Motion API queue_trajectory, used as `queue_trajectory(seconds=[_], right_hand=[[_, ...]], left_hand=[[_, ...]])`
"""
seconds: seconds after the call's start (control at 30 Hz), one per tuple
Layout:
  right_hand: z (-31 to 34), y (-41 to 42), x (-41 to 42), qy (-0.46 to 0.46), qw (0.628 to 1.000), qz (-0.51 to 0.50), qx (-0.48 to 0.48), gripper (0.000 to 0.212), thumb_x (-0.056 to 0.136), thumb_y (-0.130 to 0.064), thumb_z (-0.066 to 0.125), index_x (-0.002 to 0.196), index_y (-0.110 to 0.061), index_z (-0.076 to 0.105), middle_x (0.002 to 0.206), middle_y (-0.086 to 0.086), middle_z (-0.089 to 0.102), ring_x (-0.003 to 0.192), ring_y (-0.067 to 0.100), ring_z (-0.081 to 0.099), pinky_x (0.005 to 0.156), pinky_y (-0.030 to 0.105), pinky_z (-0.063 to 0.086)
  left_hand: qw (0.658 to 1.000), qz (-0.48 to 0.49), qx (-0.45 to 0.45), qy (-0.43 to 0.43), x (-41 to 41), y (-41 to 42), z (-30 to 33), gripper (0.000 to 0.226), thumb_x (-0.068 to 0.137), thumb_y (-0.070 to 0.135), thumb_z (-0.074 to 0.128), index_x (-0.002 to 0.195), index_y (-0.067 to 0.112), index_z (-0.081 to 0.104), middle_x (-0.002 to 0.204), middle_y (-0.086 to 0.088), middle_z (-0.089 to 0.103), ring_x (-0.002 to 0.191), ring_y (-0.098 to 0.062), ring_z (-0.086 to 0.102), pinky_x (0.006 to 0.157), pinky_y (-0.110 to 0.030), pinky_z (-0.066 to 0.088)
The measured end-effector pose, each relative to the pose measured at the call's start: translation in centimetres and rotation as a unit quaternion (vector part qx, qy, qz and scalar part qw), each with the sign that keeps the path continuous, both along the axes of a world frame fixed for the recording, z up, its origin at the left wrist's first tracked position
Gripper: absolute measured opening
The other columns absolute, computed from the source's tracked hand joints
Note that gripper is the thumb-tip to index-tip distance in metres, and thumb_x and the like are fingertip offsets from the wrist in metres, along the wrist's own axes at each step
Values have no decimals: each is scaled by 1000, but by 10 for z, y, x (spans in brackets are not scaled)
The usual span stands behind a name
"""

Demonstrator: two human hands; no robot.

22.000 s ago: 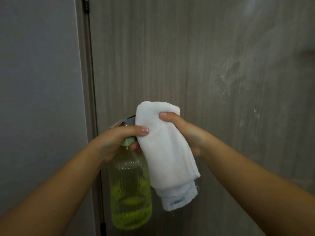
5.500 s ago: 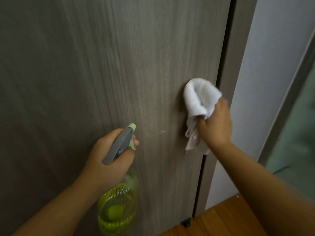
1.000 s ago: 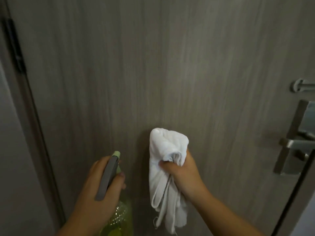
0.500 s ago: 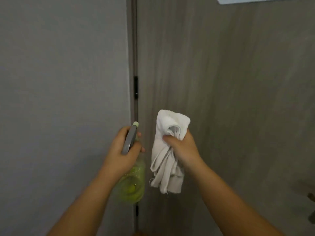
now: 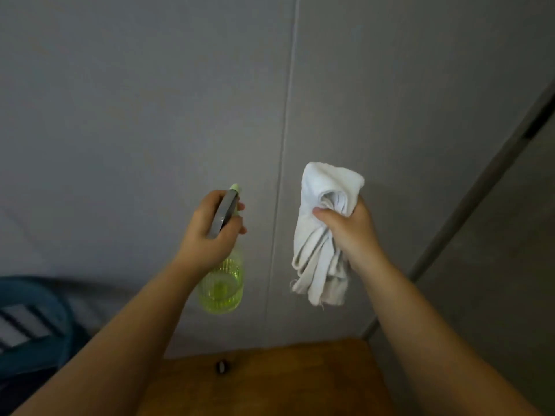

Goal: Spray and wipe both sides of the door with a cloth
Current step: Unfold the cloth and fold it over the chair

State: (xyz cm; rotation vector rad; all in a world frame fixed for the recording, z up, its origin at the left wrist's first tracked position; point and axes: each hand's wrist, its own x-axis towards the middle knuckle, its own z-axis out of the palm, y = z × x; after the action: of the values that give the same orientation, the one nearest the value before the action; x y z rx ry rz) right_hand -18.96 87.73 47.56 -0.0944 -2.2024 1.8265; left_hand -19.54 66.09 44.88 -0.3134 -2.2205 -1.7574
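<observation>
Two bare forearms reach forward over wooden floor (image 5: 270, 382). Small dark floor fitting (image 5: 221, 366) near wall base. Blue object (image 5: 33, 319) at near left, blurred. Left hand (image 5: 210, 232) curled round spray bottle (image 5: 223, 286), yellow-green liquid inside, nozzle pointing away. Right hand (image 5: 350, 232) grips bunched white cloth (image 5: 324, 235), ends hanging loose. Beyond, grey wall (image 5: 150, 100). Door (image 5: 510, 235) edge at far right.

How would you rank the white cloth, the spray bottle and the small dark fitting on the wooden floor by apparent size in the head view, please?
1. White cloth
2. Spray bottle, partly hidden by the left hand, so nearly comparable
3. Floor fitting, clearly smallest
</observation>
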Motion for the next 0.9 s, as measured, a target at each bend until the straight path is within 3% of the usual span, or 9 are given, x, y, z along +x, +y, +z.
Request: queue_trajectory(seconds=[0.13, 0.3, 0.4, 0.57, 0.67, 0.9], right_hand=[[-14, -100, -1, -20, 996, 91, 5, 29, 82, -8, 69, 94, -32, 56, 96, -11, 66, 90, 5, 64, 81, 28, 51], [-36, -229, 23, -41, 986, 159, 8, 33, 82, -10, 69, 106, -28, 57, 99, -10, 67, 90, 5, 64, 79, 27, 51], [-51, -304, 44, -68, 982, 176, 0, 34, 83, -12, 69, 110, -27, 57, 100, -8, 67, 91, 8, 65, 80, 29, 52], [-88, -412, 79, -107, 977, 183, -19, 30, 85, -13, 68, 101, -33, 55, 99, -9, 65, 90, 9, 64, 75, 28, 52], [-110, -460, 91, -139, 973, 184, -17, 27, 86, -13, 67, 91, -34, 51, 92, -12, 62, 84, 6, 61, 66, 22, 47], [-169, -541, 82, -180, 963, 200, 12, 27, 86, -12, 66, 90, -34, 51, 93, -12, 62, 84, 2, 60, 72, 22, 49]], left_hand=[[993, 119, 0, -12, 40, -107, -23, 20, 93, 0, 50, 109, 13, 50, 101, 0, 59, 81, -21, 66, 73, -32, 57], [978, 208, 19, -25, 99, -238, -48, 22, 94, 2, 49, 112, 14, 50, 105, -2, 60, 80, -9, 66, 73, -27, 55], [973, 226, 19, -48, 130, -313, -62, 20, 95, 4, 50, 110, 16, 52, 104, -3, 62, 84, -21, 67, 75, -33, 56], [968, 241, -37, -62, 168, -426, -96, 22, 91, 12, 52, 103, 31, 52, 95, 0, 61, 83, -21, 65, 72, -38, 53], [960, 256, -81, -80, 181, -474, -121, 21, 94, 14, 53, 110, 27, 50, 94, -1, 58, 84, -19, 61, 75, -40, 52], [945, 275, -145, -100, 178, -547, -182, 16, 94, 20, 54, 110, 19, 51, 89, -3, 54, 79, -23, 54, 69, -39, 47]])
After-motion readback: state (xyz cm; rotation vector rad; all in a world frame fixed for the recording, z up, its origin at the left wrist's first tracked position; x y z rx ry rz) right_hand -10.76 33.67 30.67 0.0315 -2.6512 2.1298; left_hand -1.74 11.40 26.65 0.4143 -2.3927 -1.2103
